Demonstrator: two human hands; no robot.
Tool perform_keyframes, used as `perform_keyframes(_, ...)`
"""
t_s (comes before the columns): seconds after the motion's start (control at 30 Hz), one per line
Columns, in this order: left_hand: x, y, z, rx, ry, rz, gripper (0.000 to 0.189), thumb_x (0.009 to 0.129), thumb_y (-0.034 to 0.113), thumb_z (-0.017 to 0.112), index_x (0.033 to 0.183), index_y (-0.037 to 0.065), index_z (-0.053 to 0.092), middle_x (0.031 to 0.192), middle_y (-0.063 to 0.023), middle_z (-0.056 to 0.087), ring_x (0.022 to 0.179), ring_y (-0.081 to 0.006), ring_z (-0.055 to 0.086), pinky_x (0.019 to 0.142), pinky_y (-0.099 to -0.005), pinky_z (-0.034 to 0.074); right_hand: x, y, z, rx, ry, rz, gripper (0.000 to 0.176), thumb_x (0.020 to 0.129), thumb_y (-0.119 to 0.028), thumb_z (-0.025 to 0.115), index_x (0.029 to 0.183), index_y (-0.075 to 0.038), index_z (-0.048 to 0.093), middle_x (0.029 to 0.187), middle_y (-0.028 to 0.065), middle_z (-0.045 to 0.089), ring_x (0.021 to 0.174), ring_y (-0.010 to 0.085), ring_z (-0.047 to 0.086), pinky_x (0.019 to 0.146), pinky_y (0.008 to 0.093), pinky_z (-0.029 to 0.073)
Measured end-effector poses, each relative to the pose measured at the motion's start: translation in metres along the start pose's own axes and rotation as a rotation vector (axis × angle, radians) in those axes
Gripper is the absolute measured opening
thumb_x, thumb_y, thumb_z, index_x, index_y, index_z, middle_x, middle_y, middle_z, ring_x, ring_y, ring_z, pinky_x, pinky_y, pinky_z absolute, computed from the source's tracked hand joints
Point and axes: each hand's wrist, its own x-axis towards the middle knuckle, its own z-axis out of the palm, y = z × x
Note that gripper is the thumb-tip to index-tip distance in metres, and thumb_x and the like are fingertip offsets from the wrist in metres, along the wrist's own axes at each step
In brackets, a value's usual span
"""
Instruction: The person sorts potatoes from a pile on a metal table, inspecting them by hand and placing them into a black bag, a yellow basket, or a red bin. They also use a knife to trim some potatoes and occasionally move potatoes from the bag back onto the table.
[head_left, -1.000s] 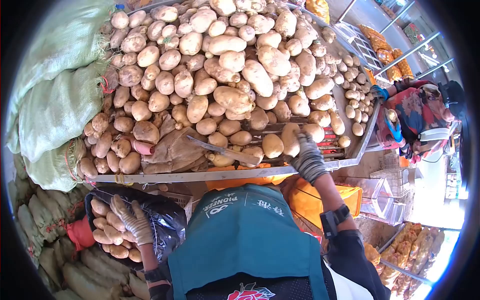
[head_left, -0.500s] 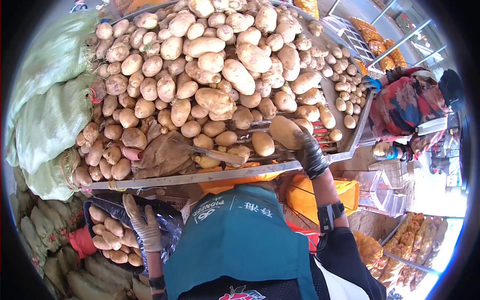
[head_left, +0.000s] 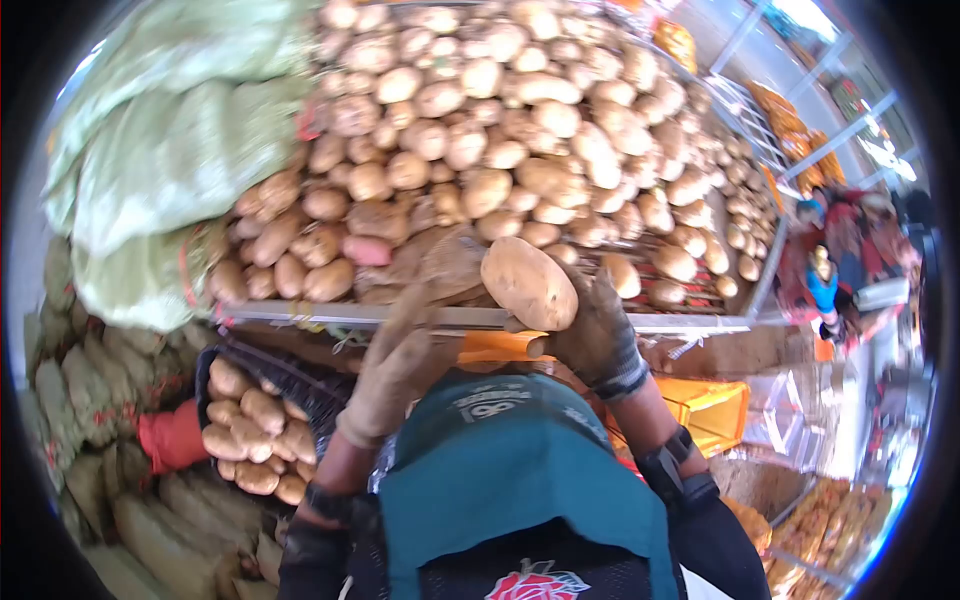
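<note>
My right hand (head_left: pixel 597 335), in a dark grey glove, is closed on a large oval potato (head_left: pixel 528 283). It holds the potato just above the metal front edge (head_left: pixel 460 318) of the sorting table. To its left, my left hand (head_left: pixel 392 350), in a pale glove, is raised at the same edge with fingers stretched out and nothing in them; it is somewhat blurred. A brown cloth (head_left: pixel 428 265) lies on the table behind it. Below left, a dark plastic-lined bag (head_left: pixel 325 405) stands open with several potatoes (head_left: pixel 262 410) in it.
A large potato heap (head_left: pixel 480 150) covers the table, with small potatoes at the right. Full green sacks (head_left: pixel 180 150) are stacked at the left. Orange bags (head_left: pixel 715 405) hang below the right front edge. Another person (head_left: pixel 845 240) is at the far right.
My right hand has brought the potato left and towards me. My left hand has left the dark bag and risen to the table edge. The view has shifted.
</note>
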Motion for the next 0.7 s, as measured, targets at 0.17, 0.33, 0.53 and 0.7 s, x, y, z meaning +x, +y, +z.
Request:
perform_keyframes(0.17,-0.008,-0.007,-0.021,-0.431,0.120,0.031,0.059,0.093,0.037,0.064,0.138,0.008,0.038,0.124,-0.0080,0.055,0.114,-0.0228,0.058,0.094,-0.0393,0.053,0.006,-0.045,0.090,-0.305,-0.333,0.124,0.072,0.094,-0.047,0.055,0.144,0.001,0.036,0.144,0.0209,0.044,0.125,0.0340,0.053,0.102,0.0419,0.045)
perform_keyframes(0.33,-0.057,-0.029,-0.098,-0.767,0.248,0.023,0.057,0.087,0.031,0.072,0.132,0.006,0.048,0.118,-0.0102,0.059,0.107,-0.0208,0.059,0.089,-0.0371,0.054,0.009,-0.006,0.104,-0.039,-0.215,0.230,0.077,0.091,-0.056,0.059,0.140,0.001,0.041,0.127,0.0194,0.059,0.109,0.0273,0.062,0.087,0.0363,0.053)
perform_keyframes(0.53,-0.128,-0.006,-0.212,-0.165,1.030,0.375,0.089,0.082,0.022,0.079,0.153,0.012,0.026,0.134,-0.0119,0.050,0.116,-0.0220,0.054,0.099,-0.0345,0.048,0.005,0.011,0.118,0.084,-0.142,0.408,0.068,0.090,-0.054,0.062,0.132,-0.002,0.049,0.114,0.0134,0.064,0.100,0.0242,0.064,0.077,0.0344,0.055)
perform_keyframes(0.7,-0.180,0.053,-0.317,0.082,1.289,0.460,0.088,0.084,0.027,0.076,0.154,0.015,0.024,0.139,-0.0142,0.046,0.118,-0.0244,0.052,0.097,-0.0354,0.048,0.009,0.030,0.123,0.097,-0.123,0.514,0.064,0.090,-0.052,0.064,0.131,-0.004,0.051,0.111,0.0128,0.064,0.098,0.0236,0.064,0.074,0.0350,0.056)
